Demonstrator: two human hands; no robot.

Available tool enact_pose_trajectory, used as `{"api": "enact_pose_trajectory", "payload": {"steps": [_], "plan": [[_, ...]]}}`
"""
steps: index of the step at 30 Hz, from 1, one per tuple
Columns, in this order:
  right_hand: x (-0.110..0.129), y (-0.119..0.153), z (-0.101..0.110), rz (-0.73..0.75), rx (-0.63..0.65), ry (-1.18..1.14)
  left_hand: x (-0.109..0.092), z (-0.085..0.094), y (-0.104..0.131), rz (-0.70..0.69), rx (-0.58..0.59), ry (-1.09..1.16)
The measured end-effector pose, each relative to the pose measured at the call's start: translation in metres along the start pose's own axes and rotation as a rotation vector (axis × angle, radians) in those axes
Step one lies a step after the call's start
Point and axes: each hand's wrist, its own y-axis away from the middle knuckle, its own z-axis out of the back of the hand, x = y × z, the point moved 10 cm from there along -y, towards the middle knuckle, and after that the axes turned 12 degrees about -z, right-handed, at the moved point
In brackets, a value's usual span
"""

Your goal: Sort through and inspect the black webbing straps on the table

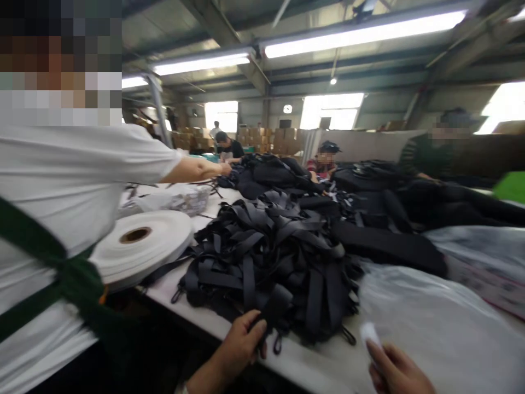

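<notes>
My left hand (245, 340) is closed around the end of a black webbing strap (279, 304) at the table's near edge. Behind it lies a big tangled heap of black straps (266, 241), some with small dark loops at their ends. Further right, my right hand (396, 368) pinches a small white piece (369, 335), blurred, that could be a tag or a slip; its kind I cannot tell. Just beyond that hand spreads a clear plastic bag (426, 306).
A large white roll (164, 241) lies flat at the left, beside a person in a white shirt (74, 169) reaching across the table. Black padded pieces (385, 246) pile up behind the straps. Several other people sit or stand further back, with cardboard boxes (285, 141) behind.
</notes>
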Motion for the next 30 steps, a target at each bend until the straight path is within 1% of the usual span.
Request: {"api": "enact_pose_trajectory", "payload": {"steps": [1, 2, 3, 5, 7, 10, 15, 18, 20, 21, 24, 26, 27, 30], "plan": [[0.001, 0.009, -0.003, -0.04, 0.066, -0.071, -0.002, 0.001, 0.0, -0.001, -0.015, -0.006], [0.007, 0.015, -0.007, -0.055, 0.124, -0.166, -0.002, 0.0, -0.002, 0.006, -0.005, -0.012], [0.014, 0.018, -0.011, -0.042, 0.162, -0.221, -0.001, -0.001, -0.005, 0.007, 0.008, -0.015], [0.026, 0.017, -0.019, -0.014, 0.229, -0.264, 0.002, -0.001, -0.012, 0.021, 0.009, -0.024], [0.03, 0.017, -0.025, 0.008, 0.274, -0.244, 0.004, 0.0, -0.016, 0.024, -0.001, -0.034], [0.026, 0.022, -0.028, 0.032, 0.304, -0.222, 0.003, 0.001, -0.015, 0.017, -0.023, -0.039], [0.022, 0.029, -0.036, 0.065, 0.348, -0.224, -0.001, -0.003, -0.014, 0.026, 0.014, -0.038], [0.024, 0.026, -0.036, 0.063, 0.325, -0.208, -0.006, -0.003, -0.014, 0.026, 0.004, -0.039], [0.029, 0.021, -0.024, 0.072, 0.247, -0.204, -0.008, -0.004, -0.014, 0.027, -0.012, -0.042], [0.032, 0.018, -0.013, 0.082, 0.191, -0.21, -0.008, -0.004, -0.013, 0.03, -0.02, -0.043], [0.038, 0.013, 0.028, 0.096, 0.011, -0.279, -0.004, -0.003, -0.013, 0.048, -0.037, -0.034], [0.033, 0.013, 0.055, 0.072, -0.087, -0.348, 0.001, -0.001, -0.014, 0.055, -0.05, -0.026], [0.028, 0.014, 0.065, 0.056, -0.121, -0.375, 0.004, 0.0, -0.014, 0.061, -0.051, -0.024], [0.015, 0.014, 0.082, 0.028, -0.177, -0.382, 0.011, 0.002, -0.017, 0.074, -0.057, -0.023]]}}
